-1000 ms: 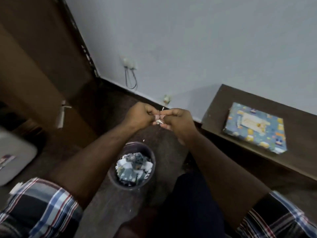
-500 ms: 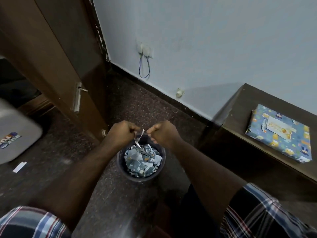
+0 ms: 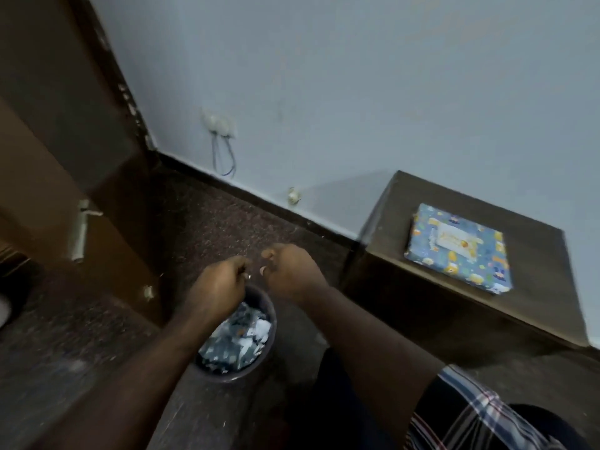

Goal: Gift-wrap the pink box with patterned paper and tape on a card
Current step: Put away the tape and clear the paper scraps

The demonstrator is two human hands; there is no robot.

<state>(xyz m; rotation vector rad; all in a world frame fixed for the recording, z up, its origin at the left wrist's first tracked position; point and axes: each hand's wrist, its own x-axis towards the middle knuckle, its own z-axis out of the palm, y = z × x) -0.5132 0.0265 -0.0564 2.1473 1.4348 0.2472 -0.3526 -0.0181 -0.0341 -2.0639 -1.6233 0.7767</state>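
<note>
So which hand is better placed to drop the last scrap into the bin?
The left hand. It is above the bin's far rim and seems to pinch a small pale scrap. The right hand is beside it, nearer the table, holding nothing I can see.

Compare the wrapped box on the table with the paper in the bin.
The wrapped box lies flat and neat on the brown table, with a pale card on top; the paper scraps sit crumpled and loose in the round bin on the floor. Both appear to show the same blue pattern.
</note>
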